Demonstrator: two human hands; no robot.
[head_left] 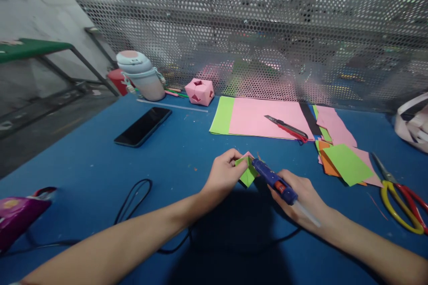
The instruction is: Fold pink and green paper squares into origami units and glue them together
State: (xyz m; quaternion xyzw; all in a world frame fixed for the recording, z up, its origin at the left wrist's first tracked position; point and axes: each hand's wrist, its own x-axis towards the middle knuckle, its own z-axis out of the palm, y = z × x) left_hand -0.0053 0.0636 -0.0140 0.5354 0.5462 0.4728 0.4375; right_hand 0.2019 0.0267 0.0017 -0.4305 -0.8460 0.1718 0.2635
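Note:
Near the middle of the blue table, my left hand (pixel 224 173) pinches a small folded green and pink paper piece (pixel 248 174) between thumb and fingers. A blue glue gun (pixel 274 181) is gripped in my right hand (pixel 301 196), its nozzle pointing up and left at the upper right edge of the folded paper. Whether the nozzle touches the paper is too small to tell. A clear glue stick (pixel 307 213) sticks out of the gun's back end, over my right wrist.
Behind my hands lie pink and green sheets (pixel 254 116) with a red cutter (pixel 287 128) on top. Scissors (pixel 401 200) and green paper (pixel 349 164) are at right. A phone (pixel 143 127), a bottle (pixel 143 78) and a pink paper box (pixel 199 92) stand left; a black cable (pixel 133 196) crosses the front.

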